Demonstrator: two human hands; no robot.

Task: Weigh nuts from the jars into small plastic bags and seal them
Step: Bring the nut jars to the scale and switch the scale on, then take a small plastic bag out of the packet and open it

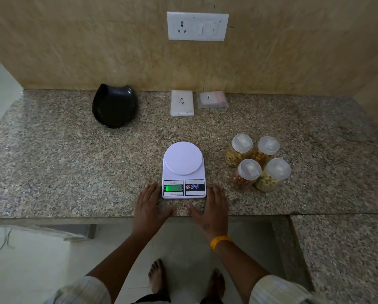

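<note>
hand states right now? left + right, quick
Left hand: open, flat on the countertop beside the scale, holding nothing.
Right hand: open, flat on the countertop, holding nothing.

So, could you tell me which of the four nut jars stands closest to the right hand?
The front-left jar, holding reddish-brown nuts, is nearest the right hand. The pale-nut jar beside it lies further right, and the two behind sit further back.

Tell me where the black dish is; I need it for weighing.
Head view: the black dish sits far left on the counter, by the wall, left of the bag packs.
</note>
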